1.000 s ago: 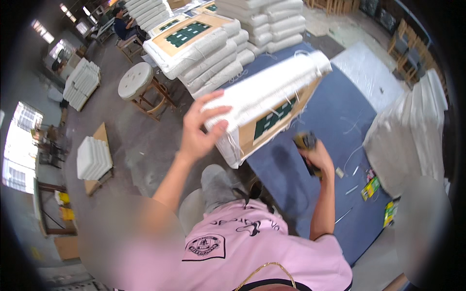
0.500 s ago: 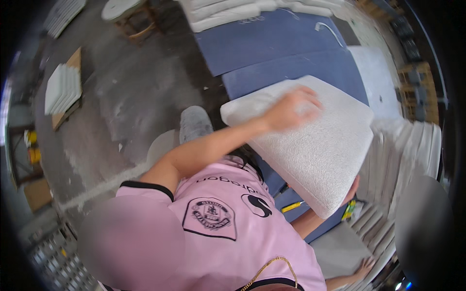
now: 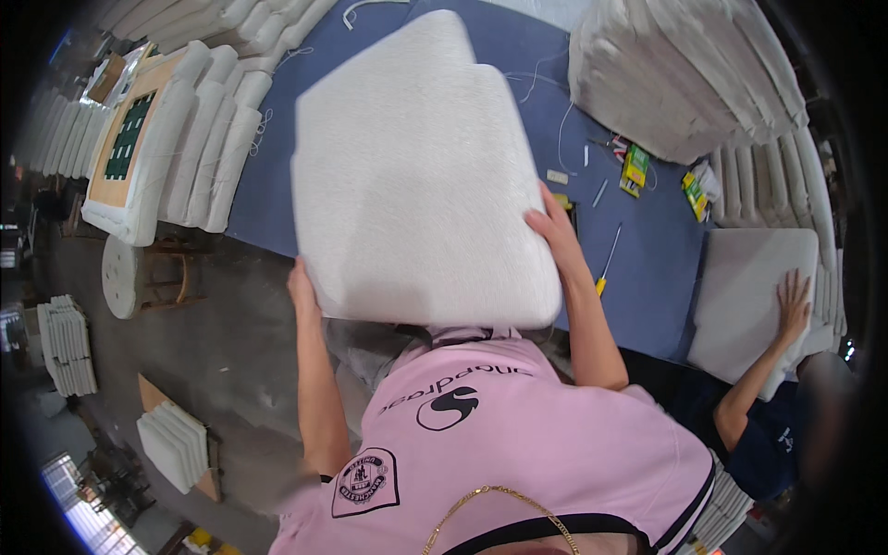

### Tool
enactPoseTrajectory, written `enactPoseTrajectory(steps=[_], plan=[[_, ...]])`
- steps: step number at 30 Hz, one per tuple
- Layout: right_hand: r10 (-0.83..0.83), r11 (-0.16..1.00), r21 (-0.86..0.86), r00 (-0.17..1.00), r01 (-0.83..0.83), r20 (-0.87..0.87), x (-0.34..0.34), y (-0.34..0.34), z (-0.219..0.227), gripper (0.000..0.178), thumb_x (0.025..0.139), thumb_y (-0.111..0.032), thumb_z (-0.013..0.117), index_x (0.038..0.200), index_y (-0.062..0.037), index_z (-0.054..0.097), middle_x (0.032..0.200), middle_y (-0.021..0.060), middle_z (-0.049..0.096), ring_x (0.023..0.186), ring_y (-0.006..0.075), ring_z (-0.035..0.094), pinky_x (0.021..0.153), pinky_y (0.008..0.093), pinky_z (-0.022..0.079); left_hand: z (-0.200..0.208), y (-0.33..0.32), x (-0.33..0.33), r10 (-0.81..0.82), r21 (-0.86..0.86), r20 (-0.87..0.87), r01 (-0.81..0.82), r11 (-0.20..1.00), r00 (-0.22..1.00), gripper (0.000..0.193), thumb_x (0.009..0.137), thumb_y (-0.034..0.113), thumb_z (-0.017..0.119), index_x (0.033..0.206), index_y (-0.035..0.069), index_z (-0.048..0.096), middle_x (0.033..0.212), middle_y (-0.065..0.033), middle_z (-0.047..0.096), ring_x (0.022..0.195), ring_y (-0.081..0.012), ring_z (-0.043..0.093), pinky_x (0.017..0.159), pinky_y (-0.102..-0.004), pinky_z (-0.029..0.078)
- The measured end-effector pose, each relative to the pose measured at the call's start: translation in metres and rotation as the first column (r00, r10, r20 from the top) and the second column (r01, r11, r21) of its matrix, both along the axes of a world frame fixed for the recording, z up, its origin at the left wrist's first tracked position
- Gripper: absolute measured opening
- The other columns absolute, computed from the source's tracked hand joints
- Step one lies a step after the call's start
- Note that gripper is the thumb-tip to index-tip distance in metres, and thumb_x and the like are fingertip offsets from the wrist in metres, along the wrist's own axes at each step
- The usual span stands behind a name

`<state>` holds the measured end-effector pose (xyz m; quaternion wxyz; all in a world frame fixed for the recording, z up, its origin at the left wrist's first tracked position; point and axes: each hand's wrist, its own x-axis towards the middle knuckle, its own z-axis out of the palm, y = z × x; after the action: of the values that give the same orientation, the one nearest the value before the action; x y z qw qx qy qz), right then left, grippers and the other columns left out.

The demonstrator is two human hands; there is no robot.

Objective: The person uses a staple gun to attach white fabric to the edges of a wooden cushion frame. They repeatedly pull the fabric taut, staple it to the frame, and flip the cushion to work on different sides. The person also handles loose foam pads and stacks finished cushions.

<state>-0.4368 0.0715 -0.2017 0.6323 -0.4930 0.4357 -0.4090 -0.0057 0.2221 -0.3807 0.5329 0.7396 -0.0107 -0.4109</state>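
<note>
We hold a white cushion (image 3: 416,185) in front of us, over the near edge of the blue table (image 3: 652,296). Our left hand (image 3: 302,285) has its grip clamped on the cushion's left edge, our right hand (image 3: 555,231) on its right edge. Right of the cushion lie a yellow-handled screwdriver (image 3: 601,286) and a green-and-yellow packet (image 3: 635,169). Left of it are stacked seats (image 3: 190,153) and a round stool (image 3: 122,277). Farther right of the cushion, a co-worker's hand (image 3: 793,301) touches a pale pad (image 3: 745,291).
</note>
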Motion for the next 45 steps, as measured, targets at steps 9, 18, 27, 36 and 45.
enactPoseTrajectory(steps=[9, 18, 27, 36, 45], plan=[[-0.037, 0.981, -0.153, 0.666, -0.116, -0.745, 0.084, -0.014, -0.169, 0.094, 0.089, -0.054, 0.071, 0.154, 0.0033, 0.036, 0.152, 0.0283, 0.045, 0.141, 0.0409, 0.046, 0.114, 0.047, 0.04, 0.013, -0.019, 0.049, -0.455, 0.42, 0.758, 0.183, 0.889, 0.468, 0.068, 0.1, 0.04, 0.058, 0.152, 0.0, 0.04, 0.154, -0.0258, 0.042, 0.142, -0.0398, 0.041, 0.118, -0.0482, 0.032], [-0.127, 0.974, -0.214, 0.612, -0.071, -0.78, 0.085, -0.01, -0.178, 0.091, 0.085, -0.044, 0.078, 0.153, 0.0011, 0.038, 0.148, 0.025, 0.05, 0.136, 0.0381, 0.052, 0.11, 0.0452, 0.043, -0.001, -0.056, 0.015, -0.495, 0.541, 0.802, -0.055, 0.839, 0.334, 0.061, 0.106, 0.044, 0.045, 0.155, 0.01, 0.038, 0.15, -0.0228, 0.044, 0.133, -0.0403, 0.047, 0.11, -0.0526, 0.036], [-0.24, 0.959, -0.278, 0.686, 0.057, -0.687, 0.086, -0.003, -0.193, 0.072, 0.091, -0.045, 0.071, 0.146, -0.0017, 0.053, 0.133, 0.026, 0.064, 0.122, 0.0409, 0.063, 0.103, 0.0439, 0.049, -0.015, -0.04, 0.017, -0.409, 0.449, 0.854, -0.057, 0.892, 0.32, 0.061, 0.106, 0.046, 0.044, 0.155, 0.01, 0.04, 0.15, -0.0207, 0.045, 0.133, -0.0398, 0.048, 0.109, -0.0519, 0.036], [-0.308, 0.951, -0.122, 0.903, 0.283, -0.301, 0.049, 0.007, -0.226, 0.047, 0.105, -0.033, 0.058, 0.138, -0.0006, 0.061, 0.123, 0.0174, 0.072, 0.11, 0.0239, 0.068, 0.097, 0.0341, 0.05, -0.034, -0.045, 0.019, -0.345, 0.365, 0.909, -0.047, 0.93, 0.235, 0.059, 0.103, 0.049, 0.051, 0.145, 0.008, 0.054, 0.142, -0.0176, 0.058, 0.13, -0.0387, 0.054, 0.105, -0.0545, 0.041], [-0.44, 0.887, -0.315, 0.821, 0.337, -0.363, 0.02, 0.109, -0.254, 0.033, 0.099, -0.018, 0.056, 0.125, -0.0008, 0.067, 0.122, 0.0175, 0.071, 0.111, 0.0353, 0.068, 0.099, 0.0375, 0.052, -0.039, -0.05, 0.051, -0.53, 0.558, 0.79, -0.005, 0.83, 0.307, 0.073, 0.099, 0.063, 0.044, 0.156, 0.017, 0.042, 0.143, -0.0235, 0.057, 0.126, -0.047, 0.058, 0.098, -0.0642, 0.045]])
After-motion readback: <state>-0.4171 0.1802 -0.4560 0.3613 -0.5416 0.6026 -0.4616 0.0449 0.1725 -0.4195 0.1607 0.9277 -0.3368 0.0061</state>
